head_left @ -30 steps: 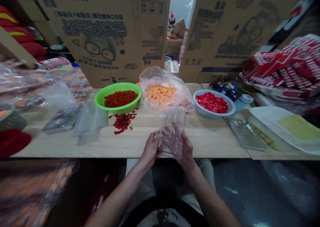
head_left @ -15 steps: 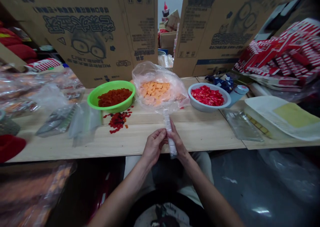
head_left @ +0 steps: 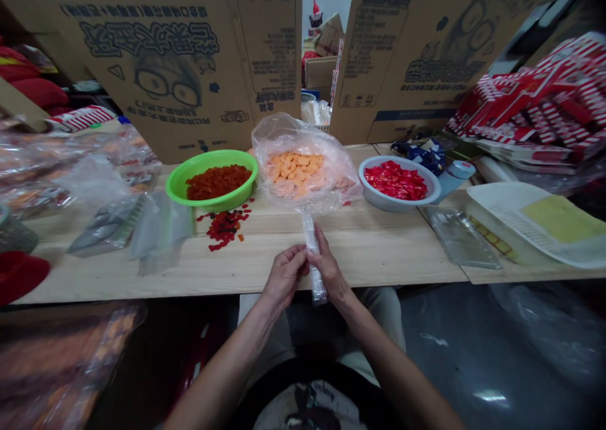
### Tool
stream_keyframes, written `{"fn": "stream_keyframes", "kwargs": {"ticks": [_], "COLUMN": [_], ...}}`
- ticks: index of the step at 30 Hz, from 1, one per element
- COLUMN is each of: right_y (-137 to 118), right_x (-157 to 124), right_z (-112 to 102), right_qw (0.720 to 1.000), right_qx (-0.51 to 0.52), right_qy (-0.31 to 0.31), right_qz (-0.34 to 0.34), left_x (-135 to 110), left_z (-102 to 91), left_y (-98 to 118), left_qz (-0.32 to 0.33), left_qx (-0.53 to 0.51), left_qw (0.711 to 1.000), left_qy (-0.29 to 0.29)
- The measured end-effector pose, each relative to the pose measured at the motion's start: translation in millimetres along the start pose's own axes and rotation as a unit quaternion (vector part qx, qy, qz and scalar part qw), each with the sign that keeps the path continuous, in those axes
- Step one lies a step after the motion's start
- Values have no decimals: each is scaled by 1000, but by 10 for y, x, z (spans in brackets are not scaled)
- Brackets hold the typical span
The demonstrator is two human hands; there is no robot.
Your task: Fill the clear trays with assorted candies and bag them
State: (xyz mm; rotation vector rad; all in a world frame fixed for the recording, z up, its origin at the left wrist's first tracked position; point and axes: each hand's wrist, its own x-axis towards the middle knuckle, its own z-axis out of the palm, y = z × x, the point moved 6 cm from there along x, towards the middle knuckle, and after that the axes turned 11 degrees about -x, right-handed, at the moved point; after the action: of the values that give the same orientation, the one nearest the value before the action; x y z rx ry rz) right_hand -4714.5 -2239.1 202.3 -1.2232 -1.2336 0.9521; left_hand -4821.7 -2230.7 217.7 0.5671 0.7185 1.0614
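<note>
Nearest, left hand [head_left: 286, 269]: clamped on the left side of the tray, thumb and finger pinched at its middle, just beside the other thumb.
Right hand [head_left: 329, 269]: clamped on the same tray, thumb over the top, fingers along the right side.
Tray [head_left: 308, 231]: clear plastic, seen as a narrow strip, held over the front edge of the bench [head_left: 402, 253] near its visible middle; near end juts past that edge, far end points at the bag.
Red thing [head_left: 21, 277]: at the front edge, far left; shape partly cut off.
Clear sleeves [head_left: 163, 225]: flat, left of the hands, a grey pack [head_left: 106, 225] beside them.
Red bits [head_left: 225, 228]: loose on the wood, just before the green bowl.
Case [head_left: 461, 237]: clear, flat, towards the right, near the white basket [head_left: 499, 206] with its yellow sheet [head_left: 565, 218].
Green bowl [head_left: 227, 203]: holds brownish-red pieces, towards the back edge.
Bag [head_left: 279, 136]: clear, open, orange pieces [head_left: 296, 168] inside, between the bowls.
Blue bowl [head_left: 400, 206]: holds red packets [head_left: 395, 180], bottle [head_left: 457, 177] at its right.
Cartons [head_left: 411, 95]: two, upright along the back edge.
</note>
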Motion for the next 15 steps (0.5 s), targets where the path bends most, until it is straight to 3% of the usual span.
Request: {"fn": "stream_keyframes", "kwargs": {"ticks": [3,7,10,12,14,15], "right_y": [75,148,63,-70,-233,-310], "right_x": [126,302,311,245,154,110], "right_z": [-142,-456,-672,-718,-644,-564], "right_qw": [997,989,970,963,966,972], "right_qx": [-67,-142,-228,-253,-241,-221], "right_qy": [24,47,78,95,86,67], "right_qz": [-8,13,17,8,-18,-34], "left_x": [92,303,392,357,244,182], "left_z": [-146,-602,-900,-931,-764,-620], "left_y": [86,160,255,391,507,515], "left_qz": [-1,-39,-32,38,123,139], "left_qx": [36,133,247,301,293,256], "left_qw": [999,989,962,940,934,946], "left_qy": [-1,53,108,155,165,141]}}
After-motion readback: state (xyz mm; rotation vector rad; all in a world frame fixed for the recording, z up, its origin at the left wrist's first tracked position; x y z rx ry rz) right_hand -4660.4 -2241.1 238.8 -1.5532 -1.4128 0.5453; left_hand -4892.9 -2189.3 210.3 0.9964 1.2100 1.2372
